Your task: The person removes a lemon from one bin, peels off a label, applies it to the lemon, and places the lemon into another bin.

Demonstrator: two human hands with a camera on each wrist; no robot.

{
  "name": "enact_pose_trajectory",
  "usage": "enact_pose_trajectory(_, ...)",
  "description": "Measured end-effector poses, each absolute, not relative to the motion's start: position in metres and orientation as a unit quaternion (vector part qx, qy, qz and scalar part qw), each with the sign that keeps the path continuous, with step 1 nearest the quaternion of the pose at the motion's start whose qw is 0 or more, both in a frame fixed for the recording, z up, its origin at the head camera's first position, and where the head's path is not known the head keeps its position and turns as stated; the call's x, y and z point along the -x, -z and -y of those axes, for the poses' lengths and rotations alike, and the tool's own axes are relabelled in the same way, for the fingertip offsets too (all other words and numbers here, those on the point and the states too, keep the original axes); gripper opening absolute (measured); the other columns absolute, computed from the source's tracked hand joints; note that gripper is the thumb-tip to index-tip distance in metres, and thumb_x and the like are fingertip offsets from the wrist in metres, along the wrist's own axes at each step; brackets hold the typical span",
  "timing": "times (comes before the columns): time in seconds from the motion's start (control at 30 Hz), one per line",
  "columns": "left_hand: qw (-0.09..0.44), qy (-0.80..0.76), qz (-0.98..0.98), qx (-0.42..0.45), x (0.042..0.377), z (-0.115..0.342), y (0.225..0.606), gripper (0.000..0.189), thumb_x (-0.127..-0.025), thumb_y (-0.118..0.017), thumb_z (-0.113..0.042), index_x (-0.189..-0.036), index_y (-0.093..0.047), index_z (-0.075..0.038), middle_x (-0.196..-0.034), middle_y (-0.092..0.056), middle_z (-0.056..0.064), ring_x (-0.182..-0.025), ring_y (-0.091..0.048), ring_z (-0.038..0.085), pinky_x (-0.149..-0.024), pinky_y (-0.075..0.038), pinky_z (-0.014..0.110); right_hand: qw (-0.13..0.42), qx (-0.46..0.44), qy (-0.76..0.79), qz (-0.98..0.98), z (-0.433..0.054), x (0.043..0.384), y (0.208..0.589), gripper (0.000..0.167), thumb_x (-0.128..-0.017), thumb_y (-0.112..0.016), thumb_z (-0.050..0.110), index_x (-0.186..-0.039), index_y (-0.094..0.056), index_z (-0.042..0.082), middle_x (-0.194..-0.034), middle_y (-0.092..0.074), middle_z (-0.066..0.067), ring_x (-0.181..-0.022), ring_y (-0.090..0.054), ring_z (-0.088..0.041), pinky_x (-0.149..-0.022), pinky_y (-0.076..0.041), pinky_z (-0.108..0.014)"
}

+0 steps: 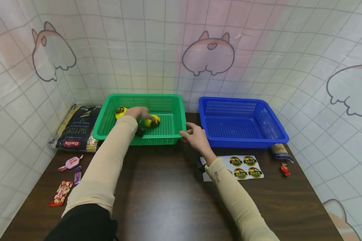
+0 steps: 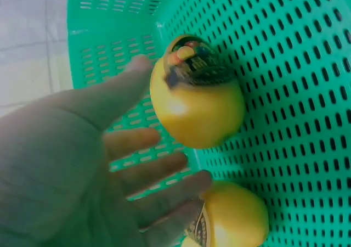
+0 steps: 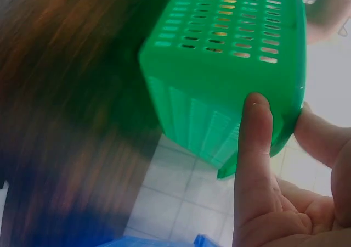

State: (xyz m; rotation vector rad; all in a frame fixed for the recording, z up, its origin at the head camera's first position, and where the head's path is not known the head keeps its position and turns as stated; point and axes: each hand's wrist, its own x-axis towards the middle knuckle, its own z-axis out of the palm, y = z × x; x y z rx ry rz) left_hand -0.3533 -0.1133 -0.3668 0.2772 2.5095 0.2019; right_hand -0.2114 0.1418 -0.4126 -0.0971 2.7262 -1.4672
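Observation:
Inside the green basket (image 1: 181, 100), my left hand (image 1: 137, 112) reaches down between two round yellow fruits. One yellow fruit (image 1: 120, 113) lies at the basket's left side; the other (image 1: 155, 122) is right by the fingers. Both carry dark round stickers. In the left wrist view the fingers spread loosely beside the upper fruit (image 2: 197, 110), and the fingertips reach the lower fruit (image 2: 241, 217); whether they press on it I cannot tell. My right hand (image 1: 196, 136) pinches the basket's front right corner, with the index finger against the outside and the thumb at the rim.
A blue basket (image 1: 238, 129) stands to the right. Before it lies a sheet of round stickers (image 1: 242, 168), partly under the right wrist. At left are a pasta bag (image 1: 78, 129) and wrapped sweets (image 1: 71, 163); a red sweet (image 1: 285, 169) lies far right.

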Motion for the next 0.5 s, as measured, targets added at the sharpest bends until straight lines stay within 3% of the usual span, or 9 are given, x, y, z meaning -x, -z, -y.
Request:
enact_pose_trajectory(0.1,0.293,-0.074,-0.944,-0.133,0.356,0.109,0.361,0.074,-0.104,-0.04,-0.052,-0.158,-0.021,-0.005,-0.166,-0.02,0.02,-0.153,-0.021,0.041,-0.123,-0.029,0.057,0.021,0.029,0.455,-0.89,-0.144,0.211,0.413,0.066,-0.097,-0.063,0.038,-0.152,-0.039,0.01,-0.104,-0.078,-0.011,-0.087,-0.076,-0.022,-0.093,-0.059,-0.046)
enact_pose_trajectory(0.27,0.268,-0.097,-0.943,-0.171,0.356,0.103,0.348,0.076,-0.104,-0.039,-0.052,-0.159,-0.015,-0.006,-0.167,-0.015,0.02,-0.154,-0.014,0.042,-0.125,-0.022,0.059,0.033,0.035,0.407,-0.912,-0.151,0.208,0.404,0.069,-0.1,-0.056,0.047,-0.154,-0.035,0.01,-0.109,-0.076,-0.012,-0.094,-0.075,-0.027,-0.092,-0.058,-0.047)
enact_pose_trajectory(0.5,0.182,-0.129,-0.946,-0.237,0.336,0.097,0.323,0.071,-0.104,-0.037,-0.054,-0.159,-0.021,-0.012,-0.165,-0.026,0.016,-0.151,-0.028,0.039,-0.122,-0.029,0.058,-0.002,0.072,0.344,-0.936,-0.165,0.192,0.382,0.063,-0.1,-0.053,0.049,-0.15,-0.041,0.012,-0.126,-0.069,-0.012,-0.11,-0.069,-0.026,-0.09,-0.058,-0.046)
